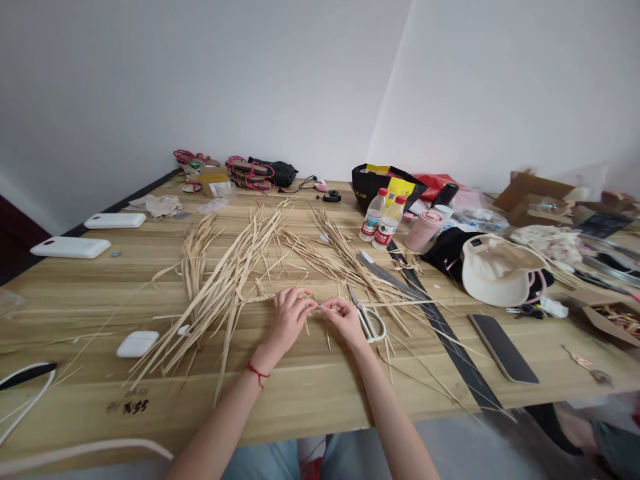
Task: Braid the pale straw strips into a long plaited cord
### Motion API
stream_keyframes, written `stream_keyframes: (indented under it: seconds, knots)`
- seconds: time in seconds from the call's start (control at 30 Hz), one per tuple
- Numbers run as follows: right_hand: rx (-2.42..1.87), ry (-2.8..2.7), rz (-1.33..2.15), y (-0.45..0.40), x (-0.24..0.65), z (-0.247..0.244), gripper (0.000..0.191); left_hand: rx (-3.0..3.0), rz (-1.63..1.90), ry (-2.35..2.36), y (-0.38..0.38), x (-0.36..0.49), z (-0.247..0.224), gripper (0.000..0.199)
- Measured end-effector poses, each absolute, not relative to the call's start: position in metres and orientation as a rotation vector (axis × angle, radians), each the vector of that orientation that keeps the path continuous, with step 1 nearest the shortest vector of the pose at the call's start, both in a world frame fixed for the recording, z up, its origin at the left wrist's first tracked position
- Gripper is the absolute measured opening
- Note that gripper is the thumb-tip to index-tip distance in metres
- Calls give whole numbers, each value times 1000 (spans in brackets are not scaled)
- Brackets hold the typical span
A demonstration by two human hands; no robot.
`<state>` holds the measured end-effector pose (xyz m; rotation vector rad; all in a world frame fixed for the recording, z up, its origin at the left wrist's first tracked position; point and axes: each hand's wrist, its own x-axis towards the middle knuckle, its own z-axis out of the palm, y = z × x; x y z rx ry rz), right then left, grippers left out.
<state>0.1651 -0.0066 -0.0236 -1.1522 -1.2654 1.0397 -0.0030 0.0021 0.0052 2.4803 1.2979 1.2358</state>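
My left hand (291, 312) and my right hand (344, 318) meet over the middle of the table, fingertips pinched close together. Between them is a narrow braid of straw (257, 299), which runs out to the left from under my left fingers. A pale straw strand (395, 304) stretches to the right from my right hand. Beside that hand lies a pair of scissors (371, 323) with light handles, blades partly apart. A thin pointed metal tool (329, 339) rests on the wood just below my fingers. Loose straw strands (240, 257) lie in a heap beyond my left hand.
More straw (345, 257) spreads at centre right. Two bottles (385, 223) and a pink cup (425, 230) stand behind it. A cap (495, 267) and a phone (504, 348) lie at right. On the left are a white case (137, 344) and white power banks (70, 247).
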Motion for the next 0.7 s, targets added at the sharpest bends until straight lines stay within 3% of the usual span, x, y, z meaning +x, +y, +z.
stream_keyframes:
  seconds: [0.7]
  knots:
    - [-1112,-1344,1129,-12,162,-14,27,2541,982,1243,-5,-3,5,20]
